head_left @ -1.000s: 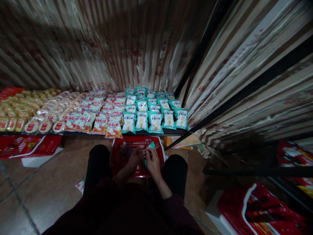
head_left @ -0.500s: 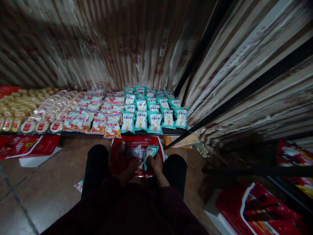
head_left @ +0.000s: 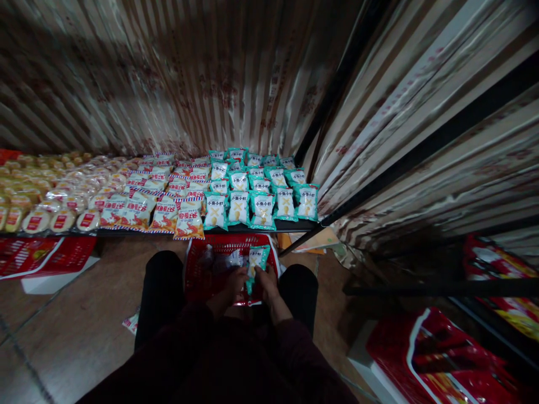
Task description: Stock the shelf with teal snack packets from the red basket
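A teal and white snack bag point(head_left: 257, 259) stands tilted over a red plastic basket point(head_left: 191, 275), which sits between my knees. My right hand point(head_left: 268, 285) grips the bag's right side, thumb across its front. At the bag's lower left edge, the fingers of my left hand point(head_left: 236, 281) are closed on it. Inside the basket lie some wrapped packs point(head_left: 228, 260), too dark to read. Just beyond the basket, rows of matching teal bags point(head_left: 263, 209) stand on a black shelf point(head_left: 244, 228).
Left along the shelf are orange-and-white snack bags point(head_left: 188, 217), round wrapped cakes point(head_left: 63, 220) and yellow packs point(head_left: 14, 216). A black metal bar point(head_left: 357, 205) slants down at the right. Red bags point(head_left: 438, 353) are at lower right, and a small packet point(head_left: 131, 322) lies on the floor.
The teal bag has turned more upright and faces me. My left hand has moved up and right to the bag's edge. The whole view has shifted slightly.
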{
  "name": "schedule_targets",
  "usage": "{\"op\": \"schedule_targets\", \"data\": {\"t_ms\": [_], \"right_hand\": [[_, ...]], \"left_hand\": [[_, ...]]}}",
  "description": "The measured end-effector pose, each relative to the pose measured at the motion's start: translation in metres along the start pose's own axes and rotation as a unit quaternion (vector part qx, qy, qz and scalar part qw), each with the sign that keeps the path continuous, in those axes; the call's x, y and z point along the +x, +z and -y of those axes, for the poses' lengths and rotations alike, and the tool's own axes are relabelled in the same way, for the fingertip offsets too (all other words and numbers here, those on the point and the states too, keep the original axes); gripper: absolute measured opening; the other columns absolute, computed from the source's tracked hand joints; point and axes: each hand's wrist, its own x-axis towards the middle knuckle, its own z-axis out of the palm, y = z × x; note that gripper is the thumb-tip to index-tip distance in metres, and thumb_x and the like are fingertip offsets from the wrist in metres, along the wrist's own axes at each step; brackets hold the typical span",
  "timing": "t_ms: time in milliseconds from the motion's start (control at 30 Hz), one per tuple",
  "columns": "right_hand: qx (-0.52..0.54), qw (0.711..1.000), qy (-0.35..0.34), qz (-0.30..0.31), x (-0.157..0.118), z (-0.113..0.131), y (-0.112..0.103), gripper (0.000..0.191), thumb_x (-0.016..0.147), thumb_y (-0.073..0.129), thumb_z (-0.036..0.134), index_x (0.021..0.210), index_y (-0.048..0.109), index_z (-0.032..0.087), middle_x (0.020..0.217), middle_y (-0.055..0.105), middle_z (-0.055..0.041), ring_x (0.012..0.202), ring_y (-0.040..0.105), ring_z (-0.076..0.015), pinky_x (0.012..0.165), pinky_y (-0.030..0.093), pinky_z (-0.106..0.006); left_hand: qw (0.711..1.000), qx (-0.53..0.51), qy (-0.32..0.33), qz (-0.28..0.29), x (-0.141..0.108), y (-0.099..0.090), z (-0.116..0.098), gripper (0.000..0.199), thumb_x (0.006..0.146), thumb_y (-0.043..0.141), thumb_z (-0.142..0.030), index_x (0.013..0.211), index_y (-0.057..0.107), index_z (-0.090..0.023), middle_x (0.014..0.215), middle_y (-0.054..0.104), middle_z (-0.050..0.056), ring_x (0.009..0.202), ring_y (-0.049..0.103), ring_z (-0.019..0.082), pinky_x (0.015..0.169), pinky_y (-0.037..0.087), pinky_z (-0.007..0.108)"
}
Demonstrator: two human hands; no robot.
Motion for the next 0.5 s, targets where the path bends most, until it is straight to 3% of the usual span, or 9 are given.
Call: {"op": "schedule_targets", "data": {"t_ms": [100, 200, 333, 500], "right_hand": [[0.047, 0.996, 0.071, 0.016, -0.007, 0.009, -0.004, 0.046, 0.070, 0.060, 0.041, 0.109, 0.060, 0.016, 0.071, 0.072, -0.0060, 0.057, 0.067, -0.0224, 0.052, 0.054, -0.035], [0.081, 0.989, 0.113, 0.042, -0.015, 0.021, -0.010, 0.050, 0.069, 0.065, 0.041, 0.112, 0.059, 0.017, 0.078, 0.074, -0.0078, 0.063, 0.070, -0.0249, 0.053, 0.055, -0.037], [0.162, 0.969, 0.136, 0.125, -0.026, 0.044, -0.025, 0.048, 0.069, 0.068, 0.042, 0.111, 0.062, 0.020, 0.089, 0.075, -0.0088, 0.075, 0.071, -0.0266, 0.062, 0.057, -0.039], [0.193, 0.961, 0.123, 0.157, -0.036, 0.075, -0.048, 0.055, 0.067, 0.073, 0.042, 0.116, 0.061, 0.020, 0.102, 0.073, -0.0079, 0.089, 0.070, -0.0277, 0.076, 0.057, -0.042]], "left_hand": [[0.999, 0.014, 0.004, -0.046, 0.005, -0.007, -0.007, 0.027, 0.059, 0.074, -0.029, 0.083, 0.065, -0.021, 0.078, 0.068, 0.002, 0.078, 0.062, 0.019, 0.072, 0.048, 0.029], [0.999, 0.017, 0.007, -0.050, 0.005, -0.008, -0.015, 0.029, 0.060, 0.075, -0.033, 0.085, 0.066, -0.022, 0.083, 0.069, 0.003, 0.080, 0.063, 0.020, 0.072, 0.049, 0.032], [0.999, 0.026, 0.028, -0.003, -0.007, 0.002, -0.027, 0.036, 0.058, 0.078, -0.039, 0.085, 0.068, -0.017, 0.079, 0.071, 0.005, 0.078, 0.064, 0.022, 0.074, 0.050, 0.033], [0.994, 0.024, 0.080, 0.067, -0.024, 0.022, -0.039, 0.047, 0.064, 0.075, -0.044, 0.099, 0.066, -0.014, 0.088, 0.072, 0.008, 0.081, 0.066, 0.024, 0.076, 0.051, 0.035]]}}
